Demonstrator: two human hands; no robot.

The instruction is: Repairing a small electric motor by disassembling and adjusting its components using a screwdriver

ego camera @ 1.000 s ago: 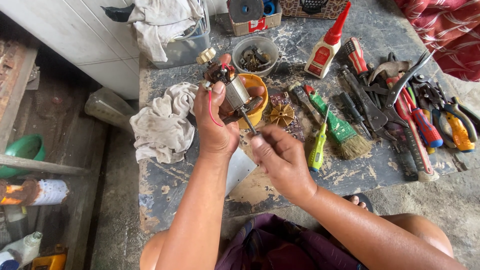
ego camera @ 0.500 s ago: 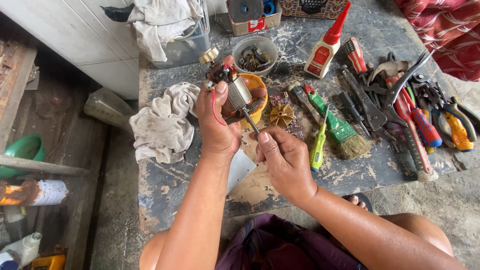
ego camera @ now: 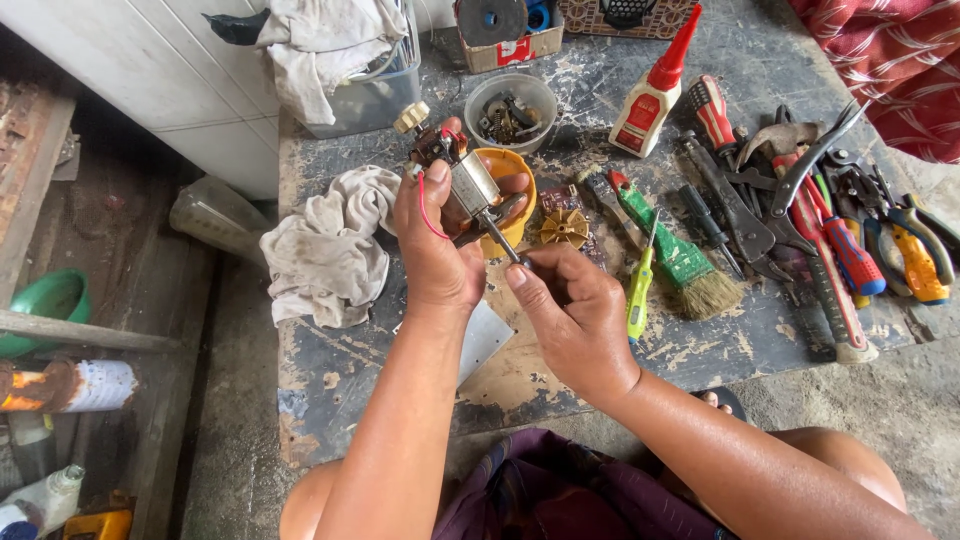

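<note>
A: What is the left hand [ego camera: 432, 250] doing?

B: It is clenched around a small electric motor [ego camera: 468, 185], a silvery metal cylinder with a dark wound part and a cream plastic gear at its upper end. A thin red wire [ego camera: 425, 212] loops across the fingers. The motor sits near the centre of the view, tilted, with its slim steel shaft [ego camera: 503, 244] pointing toward 5 o'clock.

A: And the right hand [ego camera: 570, 315]?

B: It is pinching the tip of that shaft between thumb and fingertips, at 5 o'clock from the motor. Whatever sits inside the pinch is too small to tell.

A: What lies under them?

B: A scuffed workbench [ego camera: 340, 375], its dark paint flaking to bare wood. Just behind the motor stands a round orange plastic cup [ego camera: 512, 170]. At 9 o'clock lies a crumpled, stained white rag [ego camera: 325, 250].

A: Anything to the right?

B: At 3 o'clock from the motor, a brass-coloured finned disc [ego camera: 565, 228]. Beyond it, a green-handled brush [ego camera: 685, 265] with tan bristles and a slim yellow-green screwdriver [ego camera: 638, 290]. At 1 o'clock stands a white glue bottle [ego camera: 648, 100] with a red conical nozzle, and at 12 a grey bowl [ego camera: 510, 100] of small metal parts. Far right, a heap of pliers and cutters [ego camera: 850, 230] with red and orange grips.
</note>
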